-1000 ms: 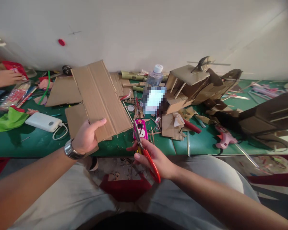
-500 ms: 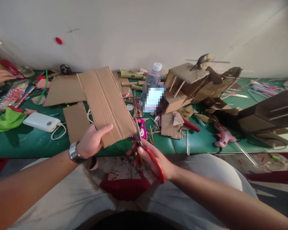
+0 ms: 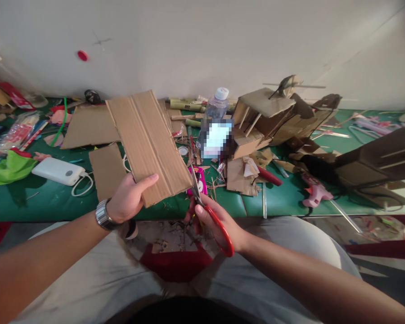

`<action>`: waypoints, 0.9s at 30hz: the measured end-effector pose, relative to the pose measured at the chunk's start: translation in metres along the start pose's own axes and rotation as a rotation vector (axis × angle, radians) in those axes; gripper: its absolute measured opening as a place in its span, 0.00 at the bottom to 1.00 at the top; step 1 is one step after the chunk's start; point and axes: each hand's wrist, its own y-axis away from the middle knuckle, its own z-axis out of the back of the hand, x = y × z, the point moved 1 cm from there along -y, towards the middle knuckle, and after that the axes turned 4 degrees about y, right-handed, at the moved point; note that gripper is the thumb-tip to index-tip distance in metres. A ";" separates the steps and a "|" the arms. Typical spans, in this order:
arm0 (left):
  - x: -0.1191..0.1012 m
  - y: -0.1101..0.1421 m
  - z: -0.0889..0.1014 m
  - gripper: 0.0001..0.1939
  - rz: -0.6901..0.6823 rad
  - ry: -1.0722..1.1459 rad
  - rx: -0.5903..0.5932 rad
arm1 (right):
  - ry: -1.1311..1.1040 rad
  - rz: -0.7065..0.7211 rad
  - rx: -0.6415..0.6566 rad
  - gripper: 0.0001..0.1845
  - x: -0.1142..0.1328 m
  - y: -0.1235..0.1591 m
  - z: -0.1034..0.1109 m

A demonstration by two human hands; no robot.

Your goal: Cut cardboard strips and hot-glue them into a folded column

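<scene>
A rectangular piece of corrugated cardboard (image 3: 151, 144) is held up and tilted over the table by my left hand (image 3: 130, 198), its thumb flat on the front face and its other fingers hidden behind. My right hand (image 3: 219, 220) is closed round the red handles of a pair of scissors (image 3: 219, 229). The blades point up and away from me, right at the cardboard's lower right corner. Whether the corner lies between them I cannot tell. Behind the blades lies a small pink packet (image 3: 200, 177).
Flat cardboard pieces (image 3: 91, 126) and a white power bank (image 3: 58, 171) with a cable lie to the left. A plastic bottle (image 3: 217, 105) and a lit, blurred screen (image 3: 217, 139) stand mid-table. Rightwards are a cardboard model (image 3: 266, 108), a pink glue gun (image 3: 315, 193) and scraps.
Both hands, the cardboard and the scissors have barely shifted. Another person's hand, at the far left edge before, has gone from view.
</scene>
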 end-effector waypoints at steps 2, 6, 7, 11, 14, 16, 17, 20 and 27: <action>0.000 0.000 -0.001 0.33 0.005 -0.002 0.001 | -0.007 -0.002 -0.006 0.30 -0.003 -0.001 0.000; -0.001 0.001 -0.002 0.34 0.002 -0.022 0.015 | 0.002 0.000 -0.036 0.29 -0.008 -0.002 -0.001; -0.001 0.001 -0.002 0.34 -0.003 -0.030 0.016 | 0.005 0.002 -0.040 0.28 -0.009 -0.002 -0.001; -0.003 0.001 -0.001 0.35 0.006 -0.021 0.015 | 0.003 0.022 -0.052 0.27 -0.011 -0.002 -0.002; -0.003 0.001 -0.002 0.35 0.023 -0.004 0.011 | 0.007 0.016 -0.054 0.26 -0.012 -0.003 -0.002; -0.003 0.001 -0.002 0.35 0.027 -0.001 0.012 | 0.009 0.015 -0.057 0.26 -0.013 -0.003 -0.002; -0.004 0.001 -0.002 0.35 0.028 0.001 0.015 | 0.009 0.017 -0.059 0.26 -0.013 -0.003 -0.002; -0.004 0.001 -0.001 0.35 0.028 0.015 0.017 | 0.010 0.019 -0.067 0.28 -0.012 -0.002 -0.003; -0.003 0.001 0.000 0.33 0.043 0.039 0.007 | 0.022 -0.004 -0.085 0.30 -0.008 -0.003 -0.002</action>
